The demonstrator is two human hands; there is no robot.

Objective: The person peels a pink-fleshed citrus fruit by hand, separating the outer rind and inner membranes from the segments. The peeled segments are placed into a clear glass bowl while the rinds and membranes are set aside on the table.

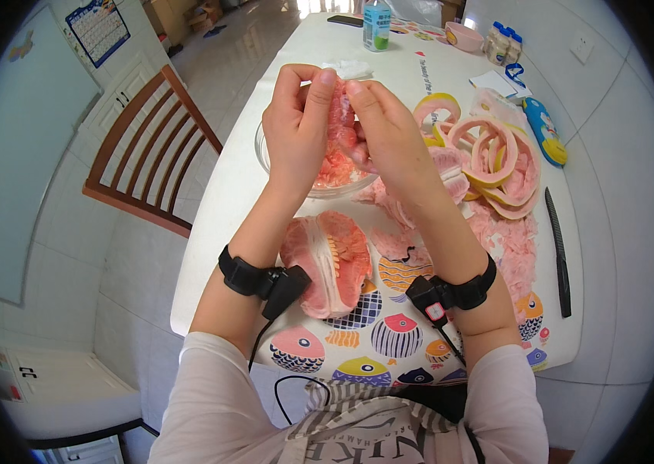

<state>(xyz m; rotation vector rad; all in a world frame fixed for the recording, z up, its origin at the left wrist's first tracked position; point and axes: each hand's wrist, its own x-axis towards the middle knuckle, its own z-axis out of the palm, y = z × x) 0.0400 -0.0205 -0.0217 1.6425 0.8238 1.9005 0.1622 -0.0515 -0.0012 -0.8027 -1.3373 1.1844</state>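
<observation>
Between my left hand (pixel 298 124) and my right hand (pixel 393 136) is a red pomelo segment (pixel 341 119), pinched at its upper end by both thumbs and fingers. My hands hold it above a clear glass bowl (pixel 335 190), whose far side they hide. Loose peeled pomelo pulp (pixel 333 168) lies in the bowl. Nearer my body, a large peeled piece of pomelo (pixel 327 264) rests on the tablecloth, its white core and a row of seeds showing. Another pomelo piece (pixel 449 174) sits beyond my right forearm, partly covered by it.
Curled pomelo rind strips (pixel 495 153) and pink pith scraps (pixel 507 249) lie on the right. A black-handled knife (pixel 560 261) is near the right edge. Farther off stand a blue bottle (pixel 376 26), a pink bowl (pixel 464 36) and small bottles (pixel 504 43). A wooden chair (pixel 153 151) is at left.
</observation>
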